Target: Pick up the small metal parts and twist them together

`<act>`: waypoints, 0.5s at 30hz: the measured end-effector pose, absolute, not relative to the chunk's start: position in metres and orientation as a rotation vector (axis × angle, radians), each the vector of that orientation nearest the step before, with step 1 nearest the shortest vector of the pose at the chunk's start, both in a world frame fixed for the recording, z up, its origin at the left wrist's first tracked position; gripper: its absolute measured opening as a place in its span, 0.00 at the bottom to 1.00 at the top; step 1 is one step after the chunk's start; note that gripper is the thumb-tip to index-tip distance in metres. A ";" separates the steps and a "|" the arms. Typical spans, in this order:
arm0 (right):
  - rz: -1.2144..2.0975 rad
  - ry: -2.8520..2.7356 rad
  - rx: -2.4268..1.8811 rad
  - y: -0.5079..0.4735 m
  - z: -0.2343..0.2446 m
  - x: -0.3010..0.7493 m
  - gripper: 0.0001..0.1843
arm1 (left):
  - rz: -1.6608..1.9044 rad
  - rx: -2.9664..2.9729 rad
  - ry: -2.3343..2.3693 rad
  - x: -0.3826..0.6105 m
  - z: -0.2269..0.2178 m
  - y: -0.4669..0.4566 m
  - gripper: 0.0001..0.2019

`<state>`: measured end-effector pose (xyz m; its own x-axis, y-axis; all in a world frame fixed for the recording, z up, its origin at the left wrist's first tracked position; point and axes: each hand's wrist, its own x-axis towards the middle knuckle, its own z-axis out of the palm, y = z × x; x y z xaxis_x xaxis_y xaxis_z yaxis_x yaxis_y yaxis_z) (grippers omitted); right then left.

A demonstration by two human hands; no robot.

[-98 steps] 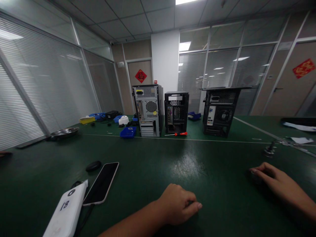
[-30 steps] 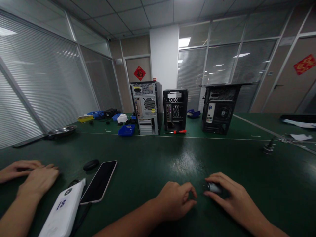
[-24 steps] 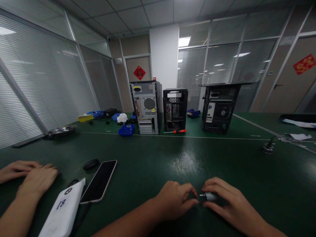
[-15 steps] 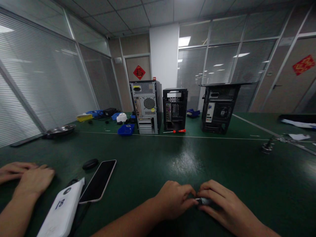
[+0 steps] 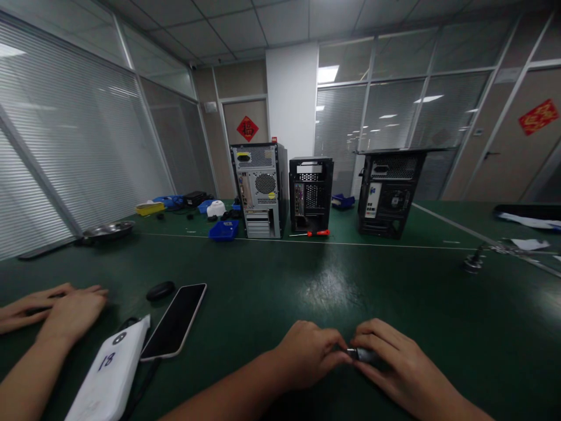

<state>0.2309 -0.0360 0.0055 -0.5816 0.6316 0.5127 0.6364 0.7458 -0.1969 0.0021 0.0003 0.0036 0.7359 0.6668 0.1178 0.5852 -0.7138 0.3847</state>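
Just now: we brought the small grey cylinder (image 5: pixel 365 355) in from the right, so it's two-handed now | right hand (image 5: pixel 397 358): fingers wrapped round its body | left hand (image 5: pixel 310 354): fingers pinching its shiny tip (image 5: pixel 352 353) | spot: between our hands, near side of the green surface (image 5: pixel 258 280)

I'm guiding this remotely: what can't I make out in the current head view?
All in the head view:
Grey cylinder: rear part hidden by the right hand.
Metal tip: its end is hidden at the left hand; whether that hand grips it is unclear.
White device: lower end cut off by the bottom edge.
Metal parts: too small to identify.
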 end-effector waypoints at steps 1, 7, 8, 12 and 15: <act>-0.009 -2.382 -0.955 -0.036 0.005 0.231 0.10 | 0.350 2.622 0.971 0.002 0.004 0.000 0.11; -0.025 -2.400 -0.957 -0.038 0.005 0.231 0.11 | 0.366 2.667 0.966 0.003 0.000 0.001 0.12; -0.028 -2.403 -0.953 -0.038 0.005 0.230 0.11 | 0.366 2.680 0.964 0.003 -0.001 0.001 0.12; -0.033 -2.428 -0.940 -0.040 0.003 0.225 0.12 | 0.370 2.742 0.939 0.002 -0.003 0.002 0.14; -0.030 -2.437 -0.933 -0.042 0.003 0.223 0.14 | 0.391 2.743 0.891 0.002 -0.004 0.003 0.15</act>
<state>0.2234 -0.0419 0.0030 -0.6237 0.6159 0.4812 0.6276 0.7616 -0.1614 0.0021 0.0032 -0.0038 0.7794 0.6003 0.1795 0.5386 -0.7883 0.2974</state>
